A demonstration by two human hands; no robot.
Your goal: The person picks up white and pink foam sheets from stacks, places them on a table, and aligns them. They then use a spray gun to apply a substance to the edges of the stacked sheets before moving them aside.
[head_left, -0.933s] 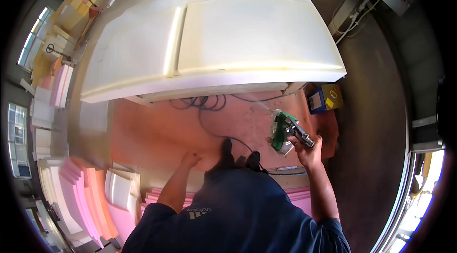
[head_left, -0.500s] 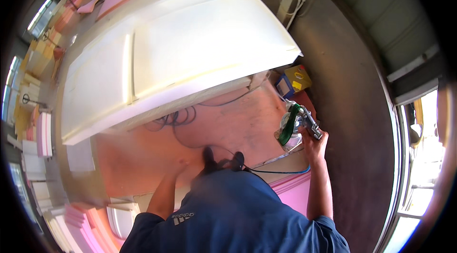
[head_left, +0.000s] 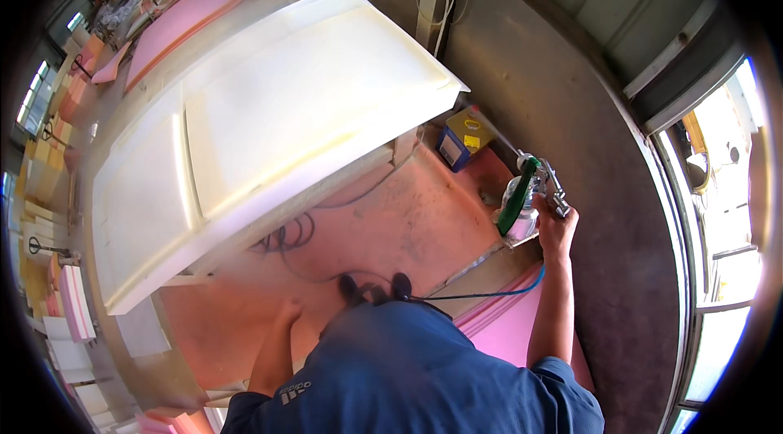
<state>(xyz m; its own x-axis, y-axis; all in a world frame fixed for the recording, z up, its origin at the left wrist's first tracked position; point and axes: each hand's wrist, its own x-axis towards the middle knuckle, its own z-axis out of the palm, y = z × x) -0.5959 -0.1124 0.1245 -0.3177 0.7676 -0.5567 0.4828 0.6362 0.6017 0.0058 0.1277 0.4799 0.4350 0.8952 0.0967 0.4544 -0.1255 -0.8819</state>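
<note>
My right hand (head_left: 558,226) is wrapped round the handle of a metal spray gun (head_left: 558,189). A clear cup with a green strip (head_left: 515,207) sits beside the gun, and a pale streak runs from the nozzle toward the upper left. From near my feet a blue air hose (head_left: 506,294) runs up toward my right forearm. My left hand (head_left: 289,308) hangs low over the reddish floor sheet, apart from everything, its fingers too blurred to read. Ahead stands a large white foam panel (head_left: 318,99) with yellowish seams, raised on a support.
A blue and yellow box (head_left: 465,139) stands beyond the spray gun. Dark hose coils (head_left: 285,234) lie on the reddish sheet (head_left: 391,222) under the panel. Pink sheets (head_left: 506,324) lie by my right side. A wall (head_left: 620,189) rises on the right; stacked foam blocks line the left.
The view has turned, so the panel sits further left in the picture. The spray gun in my right hand now shows further right, past the box. My left hand still hangs low.
</note>
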